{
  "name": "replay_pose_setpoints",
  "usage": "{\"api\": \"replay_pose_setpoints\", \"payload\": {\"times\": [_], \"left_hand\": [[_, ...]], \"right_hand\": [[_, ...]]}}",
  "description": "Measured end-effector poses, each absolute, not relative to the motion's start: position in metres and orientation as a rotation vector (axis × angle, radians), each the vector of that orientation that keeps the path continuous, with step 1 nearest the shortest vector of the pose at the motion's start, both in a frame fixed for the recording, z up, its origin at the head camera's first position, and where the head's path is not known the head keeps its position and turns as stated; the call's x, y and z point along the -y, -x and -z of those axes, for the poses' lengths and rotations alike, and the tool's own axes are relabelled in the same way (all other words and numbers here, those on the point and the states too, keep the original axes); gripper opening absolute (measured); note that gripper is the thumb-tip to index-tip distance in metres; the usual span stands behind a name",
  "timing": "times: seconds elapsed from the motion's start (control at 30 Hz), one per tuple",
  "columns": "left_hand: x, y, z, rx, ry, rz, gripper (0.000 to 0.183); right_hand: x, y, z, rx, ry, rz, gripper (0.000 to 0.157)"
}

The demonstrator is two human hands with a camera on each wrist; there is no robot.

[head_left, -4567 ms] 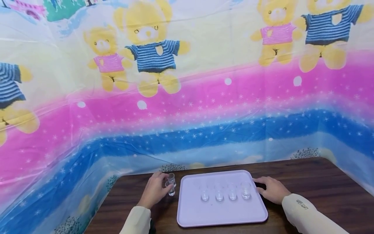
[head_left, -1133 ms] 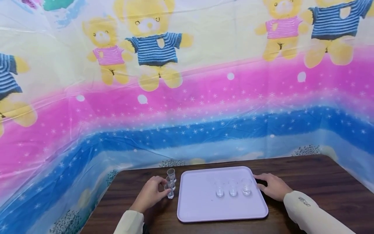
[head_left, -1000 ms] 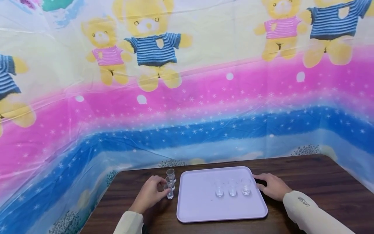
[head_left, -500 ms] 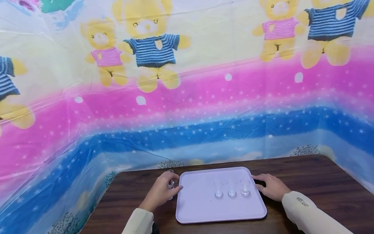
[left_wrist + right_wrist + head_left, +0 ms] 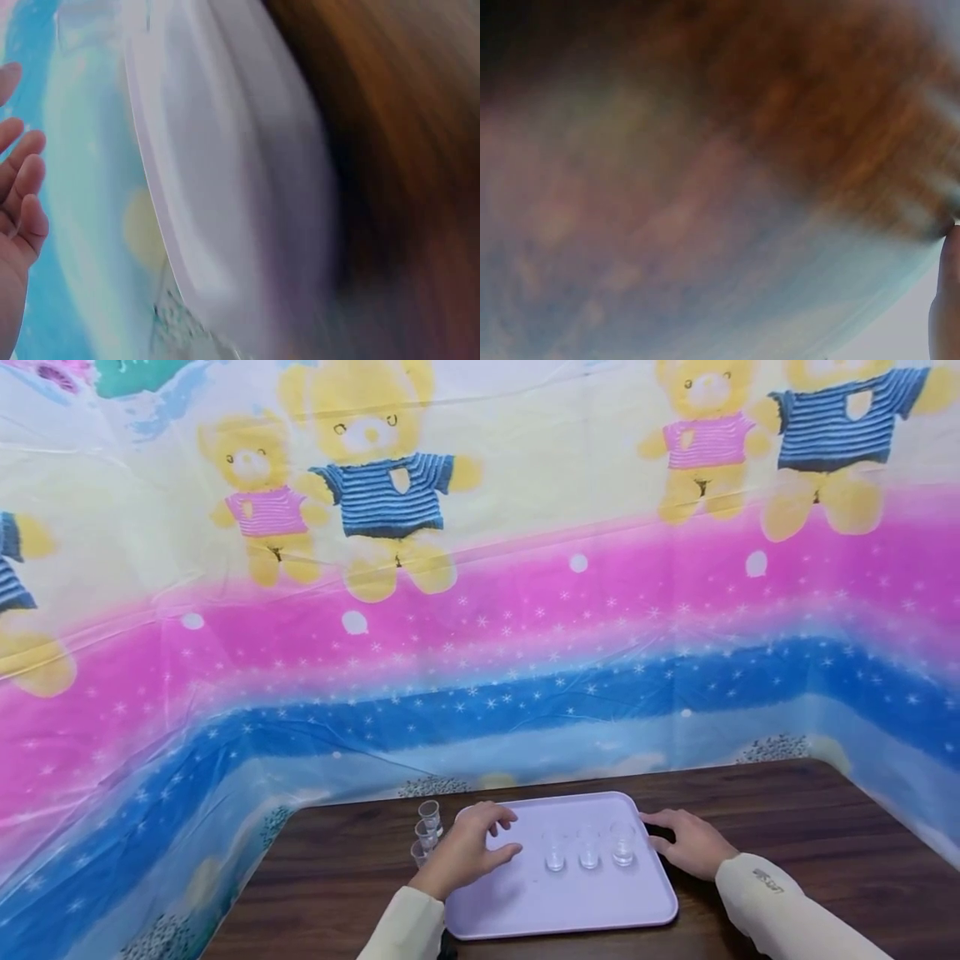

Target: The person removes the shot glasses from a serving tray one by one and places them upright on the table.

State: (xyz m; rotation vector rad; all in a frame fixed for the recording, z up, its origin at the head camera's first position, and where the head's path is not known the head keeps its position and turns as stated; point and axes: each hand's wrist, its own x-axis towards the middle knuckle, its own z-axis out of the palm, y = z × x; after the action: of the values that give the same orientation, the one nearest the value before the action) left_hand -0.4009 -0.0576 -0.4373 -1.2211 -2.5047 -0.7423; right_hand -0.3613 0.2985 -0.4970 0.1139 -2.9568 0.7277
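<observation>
My left hand hovers over the left part of a pale lilac tray, thumb and fingers apart with nothing between them. On the tray's right half, three small clear shot glasses stand upright in a row, to the right of that hand. Three more shot glasses stand in a line on the table left of the tray, the nearest partly hidden by my left hand. My right hand rests at the tray's right rim with loosely extended fingers. In the left wrist view, curled fingers show at the left edge.
The tray lies on a dark wooden table. Behind the table hangs a curtain printed with bears. Much of the right wrist view is blurred, with part of a finger at its right edge.
A shot glass that stood leftmost on the tray has joined the table line. My left hand has since let go of it and moved right, over the tray. The right hand stays at the rim.
</observation>
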Motion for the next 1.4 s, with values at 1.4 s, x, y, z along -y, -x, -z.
{"api": "replay_pose_setpoints", "payload": {"times": [1.4], "left_hand": [[0.063,0.396,0.423,2.574,1.217,0.823,0.022]], "right_hand": [[-0.300,0.362,0.498,2.954,-0.120,-0.737,0.047]]}}
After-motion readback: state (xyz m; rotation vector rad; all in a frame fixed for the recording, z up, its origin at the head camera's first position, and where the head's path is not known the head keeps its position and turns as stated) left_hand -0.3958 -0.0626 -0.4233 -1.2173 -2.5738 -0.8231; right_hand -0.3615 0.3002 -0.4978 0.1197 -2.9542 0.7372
